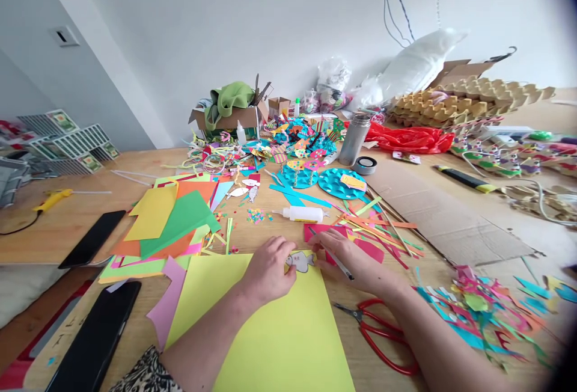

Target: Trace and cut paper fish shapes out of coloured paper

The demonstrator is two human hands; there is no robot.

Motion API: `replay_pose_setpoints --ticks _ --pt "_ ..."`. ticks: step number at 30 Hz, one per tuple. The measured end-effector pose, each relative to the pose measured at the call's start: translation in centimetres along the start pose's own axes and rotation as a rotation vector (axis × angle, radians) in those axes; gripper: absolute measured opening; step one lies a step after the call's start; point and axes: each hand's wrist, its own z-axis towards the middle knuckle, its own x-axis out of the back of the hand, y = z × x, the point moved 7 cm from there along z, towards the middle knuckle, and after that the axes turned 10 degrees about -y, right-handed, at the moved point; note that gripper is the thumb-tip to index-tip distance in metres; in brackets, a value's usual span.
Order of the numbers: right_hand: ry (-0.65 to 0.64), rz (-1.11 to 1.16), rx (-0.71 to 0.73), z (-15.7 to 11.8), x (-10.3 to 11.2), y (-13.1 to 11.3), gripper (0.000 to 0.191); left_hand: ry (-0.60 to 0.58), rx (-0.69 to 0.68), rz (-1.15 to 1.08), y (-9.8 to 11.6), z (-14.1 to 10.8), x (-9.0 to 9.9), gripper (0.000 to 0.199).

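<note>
A large sheet of yellow paper [279, 344] lies in front of me. At its top edge, a small white paper fish cutout [301, 261] with pen marks rests flat. My left hand [271, 269] has its fingers curled, thumb and fingertips pinning the fish from the left. My right hand [345, 252], closed around a pen [342, 267], is beside the fish's tail, its fingertips near the paper edge. Red-handled scissors [383, 329] lie on the table below my right wrist. A glue bottle [303, 214] lies on its side beyond my hands.
Coloured paper sheets [175, 217] are stacked at left, near two black phones [94, 335]. Paper scraps [491, 314] and a cardboard sheet [433, 211] occupy the right. A metal flask [354, 139], blue discs [342, 183] and a crammed box [229, 116] stand farther back.
</note>
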Motion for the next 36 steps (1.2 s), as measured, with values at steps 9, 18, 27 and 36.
replay_pose_setpoints --ticks 9,18,27,36 --pt "0.050 0.024 -0.052 0.2 -0.3 0.8 0.016 0.012 0.015 0.058 0.0 0.1 -0.8 0.030" --pt "0.091 0.049 -0.047 0.3 -0.3 0.8 0.011 0.014 0.009 0.097 0.2 0.1 -0.9 0.031" --pt "0.111 0.050 -0.085 0.3 -0.5 1.3 0.013 0.020 0.005 0.099 0.2 0.1 -0.9 0.032" --pt "0.115 0.071 -0.098 0.4 -0.4 1.1 0.013 0.010 0.007 0.094 0.4 0.1 -0.8 0.032"
